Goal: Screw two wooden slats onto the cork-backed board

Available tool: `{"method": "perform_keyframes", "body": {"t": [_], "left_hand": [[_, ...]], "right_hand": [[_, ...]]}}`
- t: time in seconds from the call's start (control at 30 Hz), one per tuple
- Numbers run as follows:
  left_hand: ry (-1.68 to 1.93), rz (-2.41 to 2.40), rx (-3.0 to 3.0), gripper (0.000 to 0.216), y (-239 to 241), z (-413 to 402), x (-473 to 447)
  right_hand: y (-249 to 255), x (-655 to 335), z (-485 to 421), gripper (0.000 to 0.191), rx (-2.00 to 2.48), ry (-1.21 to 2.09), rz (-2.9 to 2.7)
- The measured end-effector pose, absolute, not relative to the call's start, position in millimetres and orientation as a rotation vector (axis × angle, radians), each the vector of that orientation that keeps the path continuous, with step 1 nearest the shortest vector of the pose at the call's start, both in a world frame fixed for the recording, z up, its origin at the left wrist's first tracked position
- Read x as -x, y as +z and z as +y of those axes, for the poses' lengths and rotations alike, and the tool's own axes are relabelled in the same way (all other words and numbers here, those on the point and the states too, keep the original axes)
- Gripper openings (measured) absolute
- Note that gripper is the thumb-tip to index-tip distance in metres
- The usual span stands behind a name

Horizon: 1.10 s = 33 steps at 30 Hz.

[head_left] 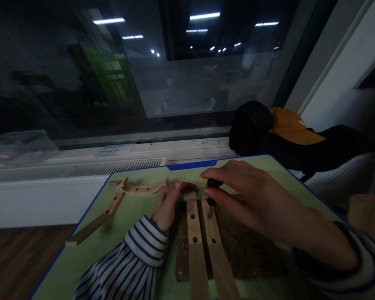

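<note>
My right hand (253, 200) is closed on a small screwdriver (210, 200) with a black handle. The screwdriver stands nearly upright, its tip at a hole in the right wooden bar (218, 254). Beside that bar runs the left wooden bar (197, 258), which has two dark holes. Both bars lie across a dark brown board (246, 250). My left hand (167, 204) is curled at the far end of the left bar, thumb up, its fingertips partly hidden behind the wood.
A joined wooden frame (114, 202) with a curved piece lies left on the green, blue-edged tabletop (128, 233). Past the table stand a white radiator (43, 204) and a window sill. A black bag (253, 129) and an orange cap (293, 127) rest at the right.
</note>
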State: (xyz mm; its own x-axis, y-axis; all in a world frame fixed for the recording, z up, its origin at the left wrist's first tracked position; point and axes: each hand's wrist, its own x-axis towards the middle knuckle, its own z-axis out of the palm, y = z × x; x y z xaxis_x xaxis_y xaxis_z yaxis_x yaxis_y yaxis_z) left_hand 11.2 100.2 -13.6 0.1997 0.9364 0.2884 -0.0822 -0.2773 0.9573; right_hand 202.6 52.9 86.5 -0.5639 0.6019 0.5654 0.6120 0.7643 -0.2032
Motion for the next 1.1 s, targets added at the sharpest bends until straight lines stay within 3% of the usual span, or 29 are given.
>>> {"method": "perform_keyframes", "body": {"t": [0.53,1.1], "left_hand": [[1.007,1.005,-1.447,0.041,-19.4,94.2,-15.0],[1.072,0.940,-1.446,0.039,-21.9,98.4,-15.0]], "right_hand": [[85.5,-204.5,53.7,0.017,0.948,0.086,-2.306],[84.5,-203.6,53.2,0.017,0.961,0.039,-2.263]]}}
